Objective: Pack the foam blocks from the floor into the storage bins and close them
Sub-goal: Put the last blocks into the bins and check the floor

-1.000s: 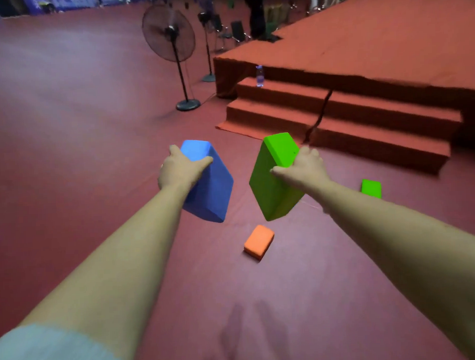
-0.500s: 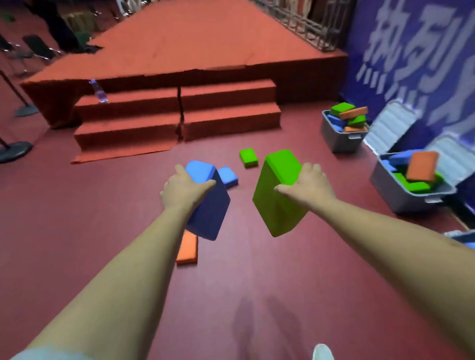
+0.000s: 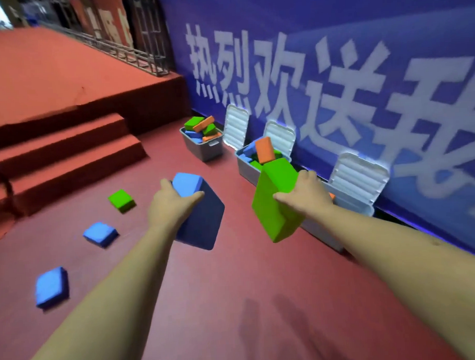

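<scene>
Your left hand (image 3: 172,206) curls its fingers round a blue block (image 3: 203,224), your right hand (image 3: 304,197) round a green block (image 3: 272,213). Beyond the fingers, part-filled bins (image 3: 203,151) stand open. Left of them, three loose blocks (image 3: 100,233) lie unpacked on the floor (image 3: 234,287).

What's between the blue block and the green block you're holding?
Just bare red floor between the held blue block and green block, in the head view.

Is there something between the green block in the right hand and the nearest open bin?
Nothing visible. The green block, gripped by the right hand, is held in front of the nearest bin, whose lid stands open.
</scene>
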### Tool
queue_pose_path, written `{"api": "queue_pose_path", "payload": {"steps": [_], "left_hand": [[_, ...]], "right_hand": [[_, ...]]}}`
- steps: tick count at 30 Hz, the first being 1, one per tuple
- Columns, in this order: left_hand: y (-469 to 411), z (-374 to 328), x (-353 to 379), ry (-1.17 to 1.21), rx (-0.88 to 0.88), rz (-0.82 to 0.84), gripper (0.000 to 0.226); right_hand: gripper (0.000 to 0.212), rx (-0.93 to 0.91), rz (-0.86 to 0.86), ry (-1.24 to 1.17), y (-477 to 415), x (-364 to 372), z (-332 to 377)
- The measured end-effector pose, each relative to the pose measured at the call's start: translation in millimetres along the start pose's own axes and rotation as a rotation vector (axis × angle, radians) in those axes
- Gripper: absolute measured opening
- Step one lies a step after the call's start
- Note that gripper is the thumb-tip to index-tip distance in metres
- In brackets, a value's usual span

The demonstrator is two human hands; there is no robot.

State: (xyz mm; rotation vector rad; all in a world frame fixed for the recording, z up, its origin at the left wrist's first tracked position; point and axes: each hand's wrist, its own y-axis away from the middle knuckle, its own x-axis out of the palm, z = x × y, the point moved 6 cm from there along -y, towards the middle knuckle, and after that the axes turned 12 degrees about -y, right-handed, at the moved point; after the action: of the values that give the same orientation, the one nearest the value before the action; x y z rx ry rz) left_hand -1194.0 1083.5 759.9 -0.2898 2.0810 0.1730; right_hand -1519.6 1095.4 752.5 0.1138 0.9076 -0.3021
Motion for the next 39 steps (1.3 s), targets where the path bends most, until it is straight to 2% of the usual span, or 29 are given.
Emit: {"api": "queue_pose_path", "payload": {"steps": [8, 16, 24, 33, 39], "left_hand": [[2, -181, 147, 0.011, 0.104, 0.171, 0.066], [-36, -306, 221, -0.035, 0.221, 0.227, 0.068], [-123, -407, 301, -0.032, 0.354, 0.288, 0.069], [-247, -538, 386, -0.028, 0.539, 0.403, 0.067], [-284, -595, 449, -0.056, 0.606, 0.464, 0.068]], "right_hand": [[0.089, 0.182, -0.116, 0.015, -67, -123, -182], [0.094, 0.361, -0.287, 0.003, -130, -210, -302], [0.092, 0.488, -0.322, 0.038, -204, -218, -356], [0.091, 0.615, -0.397, 0.058, -317, -221, -374], [0.088, 0.697, -0.397, 0.040, -372, -205, -407]]}}
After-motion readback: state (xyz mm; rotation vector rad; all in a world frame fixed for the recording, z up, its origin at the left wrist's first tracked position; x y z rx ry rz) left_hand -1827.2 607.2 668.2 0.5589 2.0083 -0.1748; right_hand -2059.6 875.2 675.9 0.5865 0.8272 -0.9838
